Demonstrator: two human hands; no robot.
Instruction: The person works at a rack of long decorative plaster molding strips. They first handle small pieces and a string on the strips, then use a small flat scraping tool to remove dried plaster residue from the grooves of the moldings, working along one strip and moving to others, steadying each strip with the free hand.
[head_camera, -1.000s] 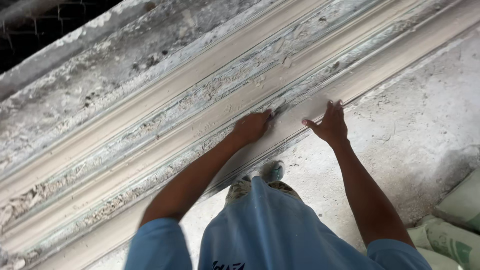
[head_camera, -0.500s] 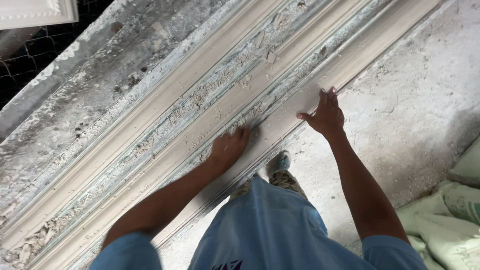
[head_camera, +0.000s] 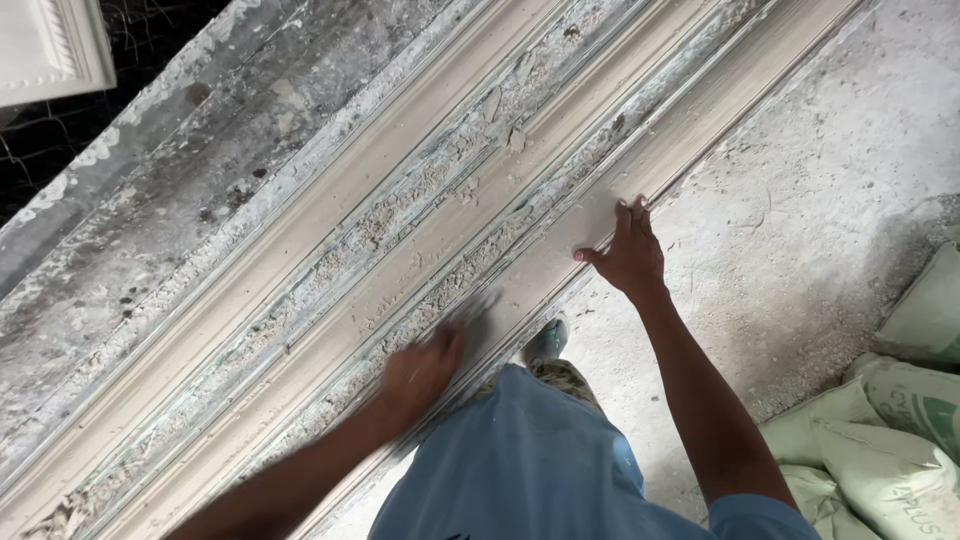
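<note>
A long plaster moulding (head_camera: 400, 230) with ridges and crumb-filled grooves runs diagonally from lower left to upper right. My left hand (head_camera: 425, 370), blurred by motion, rests on its near groove and is closed around a small flat tool (head_camera: 482, 305) whose tip sticks out past the fingers. My right hand (head_camera: 630, 255) lies flat on the moulding's smooth near rail with fingers together and thumb spread, holding nothing. My blue clothing (head_camera: 530, 460) and one shoe (head_camera: 545, 340) show below.
Greenish-white sacks (head_camera: 900, 440) are piled at the lower right on the dusty concrete floor (head_camera: 800, 200). A white framed panel (head_camera: 50, 45) sits at the top left, above a rough, plaster-caked slab (head_camera: 180, 210) beyond the moulding.
My left hand has slid down-left along the groove with the tool. My right hand has stayed pressed on the near rail.
</note>
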